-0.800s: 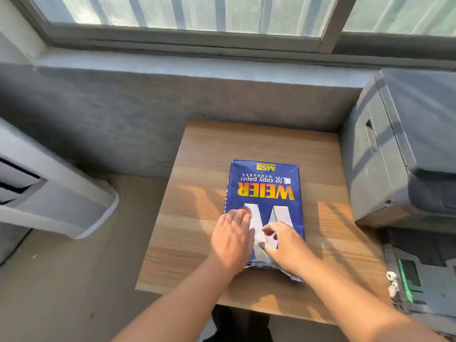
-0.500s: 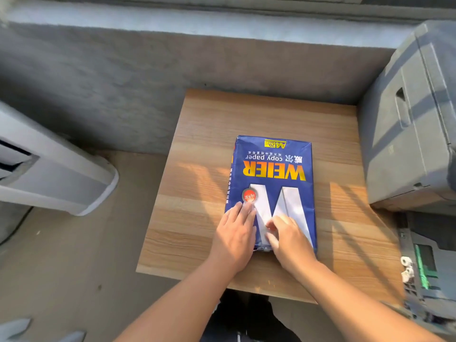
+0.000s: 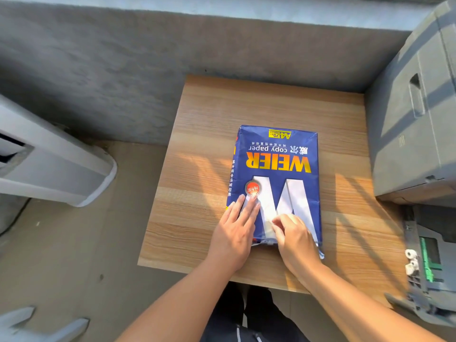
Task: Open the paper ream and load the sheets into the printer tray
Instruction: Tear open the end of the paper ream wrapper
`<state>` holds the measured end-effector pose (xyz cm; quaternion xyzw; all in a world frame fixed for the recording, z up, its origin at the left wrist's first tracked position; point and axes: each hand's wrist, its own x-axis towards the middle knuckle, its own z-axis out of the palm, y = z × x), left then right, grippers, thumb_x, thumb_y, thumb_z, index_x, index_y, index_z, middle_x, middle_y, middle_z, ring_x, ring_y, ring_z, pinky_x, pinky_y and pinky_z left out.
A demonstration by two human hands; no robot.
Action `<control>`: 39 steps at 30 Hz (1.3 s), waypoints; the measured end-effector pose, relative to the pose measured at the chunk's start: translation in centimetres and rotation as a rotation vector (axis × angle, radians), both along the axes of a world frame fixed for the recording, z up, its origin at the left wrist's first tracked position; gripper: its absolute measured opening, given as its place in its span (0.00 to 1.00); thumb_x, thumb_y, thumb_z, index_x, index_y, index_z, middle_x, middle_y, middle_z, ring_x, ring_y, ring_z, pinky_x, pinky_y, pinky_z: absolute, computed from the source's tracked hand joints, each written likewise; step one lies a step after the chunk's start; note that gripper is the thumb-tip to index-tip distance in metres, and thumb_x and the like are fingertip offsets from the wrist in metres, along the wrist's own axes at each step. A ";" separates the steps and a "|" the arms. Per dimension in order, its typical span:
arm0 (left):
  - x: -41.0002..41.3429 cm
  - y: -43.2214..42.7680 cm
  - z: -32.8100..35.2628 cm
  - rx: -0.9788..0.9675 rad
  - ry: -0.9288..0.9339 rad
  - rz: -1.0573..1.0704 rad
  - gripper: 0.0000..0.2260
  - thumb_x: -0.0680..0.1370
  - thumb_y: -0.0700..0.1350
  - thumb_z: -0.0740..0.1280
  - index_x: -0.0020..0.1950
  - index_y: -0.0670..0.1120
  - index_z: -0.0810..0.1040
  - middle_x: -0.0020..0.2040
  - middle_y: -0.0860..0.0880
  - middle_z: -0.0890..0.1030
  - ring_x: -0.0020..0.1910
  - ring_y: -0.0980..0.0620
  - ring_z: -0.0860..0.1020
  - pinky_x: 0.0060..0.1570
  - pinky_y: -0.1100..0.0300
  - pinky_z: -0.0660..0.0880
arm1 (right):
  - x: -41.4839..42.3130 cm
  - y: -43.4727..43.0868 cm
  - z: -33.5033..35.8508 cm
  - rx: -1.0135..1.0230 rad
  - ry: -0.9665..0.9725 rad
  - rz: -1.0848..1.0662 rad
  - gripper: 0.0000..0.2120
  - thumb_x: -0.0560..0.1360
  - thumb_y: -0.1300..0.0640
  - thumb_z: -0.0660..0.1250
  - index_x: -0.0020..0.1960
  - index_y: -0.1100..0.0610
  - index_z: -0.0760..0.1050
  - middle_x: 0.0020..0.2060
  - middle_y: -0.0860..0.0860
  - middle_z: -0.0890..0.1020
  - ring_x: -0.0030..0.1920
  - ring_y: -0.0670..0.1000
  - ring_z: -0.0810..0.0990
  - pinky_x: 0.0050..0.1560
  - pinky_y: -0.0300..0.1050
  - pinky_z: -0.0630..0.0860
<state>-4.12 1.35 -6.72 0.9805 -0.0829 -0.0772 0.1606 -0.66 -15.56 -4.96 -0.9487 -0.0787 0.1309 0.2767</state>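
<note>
A blue paper ream (image 3: 275,169) with yellow lettering lies flat on the wooden table (image 3: 209,134), its printed side up and upside down to me. My left hand (image 3: 235,233) rests flat on the ream's near left corner, fingers spread. My right hand (image 3: 293,236) sits on the near end with fingers curled on the wrapper; the wrapper's near right corner looks loose and torn. The grey printer (image 3: 417,114) stands at the right, and its pulled-out tray (image 3: 429,262) shows below it at the right edge.
A grey wall runs behind the table. A white appliance (image 3: 54,169) lies on the floor at the left. My legs in dark trousers (image 3: 246,317) are under the table's near edge.
The view has tilted down and closed in, so the window is out of sight. Both hands stay on the ream's near end; my right fingers have curled tighter on the wrapper.
</note>
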 end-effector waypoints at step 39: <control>-2.5 0.7 0.0 0.033 0.028 -0.031 0.22 0.84 0.47 0.48 0.77 0.42 0.56 0.79 0.43 0.58 0.79 0.43 0.51 0.75 0.45 0.57 | -7.4 0.2 1.0 0.716 0.277 -1.150 0.23 0.78 0.56 0.65 0.71 0.49 0.65 0.40 0.59 0.87 0.41 0.54 0.88 0.49 0.53 0.84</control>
